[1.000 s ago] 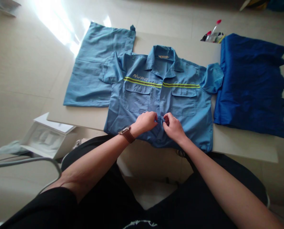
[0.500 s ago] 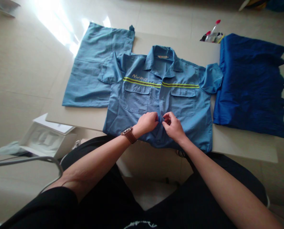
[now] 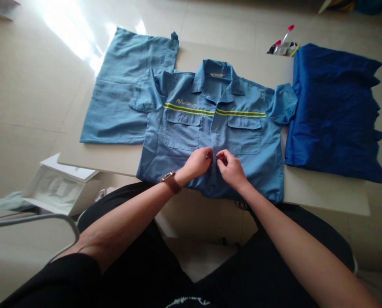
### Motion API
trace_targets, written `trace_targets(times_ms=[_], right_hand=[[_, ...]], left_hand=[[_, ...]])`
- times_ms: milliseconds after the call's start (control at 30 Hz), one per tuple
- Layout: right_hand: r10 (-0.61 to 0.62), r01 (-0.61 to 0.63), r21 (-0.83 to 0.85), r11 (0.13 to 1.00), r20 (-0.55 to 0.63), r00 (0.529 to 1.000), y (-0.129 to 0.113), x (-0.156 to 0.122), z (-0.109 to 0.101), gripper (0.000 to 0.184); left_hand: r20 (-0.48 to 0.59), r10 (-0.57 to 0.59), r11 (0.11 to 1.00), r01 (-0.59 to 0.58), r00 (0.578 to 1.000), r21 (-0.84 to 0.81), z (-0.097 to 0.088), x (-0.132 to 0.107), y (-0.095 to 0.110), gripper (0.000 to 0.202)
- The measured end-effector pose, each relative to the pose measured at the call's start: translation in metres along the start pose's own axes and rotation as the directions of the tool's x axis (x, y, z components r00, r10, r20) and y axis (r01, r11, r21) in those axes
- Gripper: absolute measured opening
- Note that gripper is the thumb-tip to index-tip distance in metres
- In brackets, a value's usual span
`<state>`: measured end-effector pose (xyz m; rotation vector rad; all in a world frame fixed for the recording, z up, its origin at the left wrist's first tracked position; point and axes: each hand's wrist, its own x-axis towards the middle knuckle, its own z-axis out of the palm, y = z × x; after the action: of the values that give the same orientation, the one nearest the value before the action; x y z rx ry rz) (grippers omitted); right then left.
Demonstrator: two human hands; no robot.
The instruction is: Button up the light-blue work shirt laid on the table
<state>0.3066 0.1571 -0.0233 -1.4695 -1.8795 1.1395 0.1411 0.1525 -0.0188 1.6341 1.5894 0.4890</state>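
Centrally, a blue short-sleeved shirt (image 3: 223, 133) lies front up on the pale tabletop (image 3: 327, 192), collar pointing away from the wearer, hem at the near edge. Yellow-edged stripe across the chest; two flap pockets below it; pale lettering above the stripe on the left side, too blurred to read surely. Both hands at the front placket, below pocket level. Left hand (image 3: 198, 162): fingers curled inward, tips mostly hidden, grip nearly closed; cannot tell whether cloth is pinched. Right hand (image 3: 231, 169): thumb and forefinger bent close together just beside the placket, small gap at most; its hold on the fabric likewise unclear. Narrow space between the two hands. Brown-strapped watch (image 3: 170, 182) on the left wrist.

To the left, a lighter blue folded garment (image 3: 114, 98), partly under the shirt's sleeve. To the right, dark blue cloth (image 3: 333, 115) with a jagged outer edge, meeting the other sleeve. Red-capped bottles (image 3: 284, 42) past the far edge. Open white box (image 3: 60, 186) near the tabletop's left corner.
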Motion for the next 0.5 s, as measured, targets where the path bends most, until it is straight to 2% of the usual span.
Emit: trace_targets(times_ms=[167,267,367,500], right_hand=[[-0.092,0.089,-0.085,0.992,-0.026,0.995,0.0028,-0.0002,-0.0039,0.005],[-0.095,0.091,-0.098,0.991,-0.037,0.995,0.0051,0.0000,-0.0051,0.005],[-0.082,0.080,-0.098,0.992,-0.019,0.996,0.0065,0.0005,-0.0049,0.005],[-0.086,0.085,-0.097,0.992,-0.009,0.996,0.0055,0.0008,-0.0041,0.006]], left_hand=[[0.018,-0.048,0.979,0.051,0.999,-0.199,0.0001,0.0013,0.0017,0.018],[0.063,-0.078,0.934,0.095,0.995,-0.343,0.0031,0.0027,0.0008,0.013],[0.107,-0.170,0.853,0.200,0.980,-0.482,0.0068,0.0052,-0.0011,0.009],[0.161,-0.244,0.720,0.290,0.956,-0.631,0.0093,0.0066,-0.0018,0.019]])
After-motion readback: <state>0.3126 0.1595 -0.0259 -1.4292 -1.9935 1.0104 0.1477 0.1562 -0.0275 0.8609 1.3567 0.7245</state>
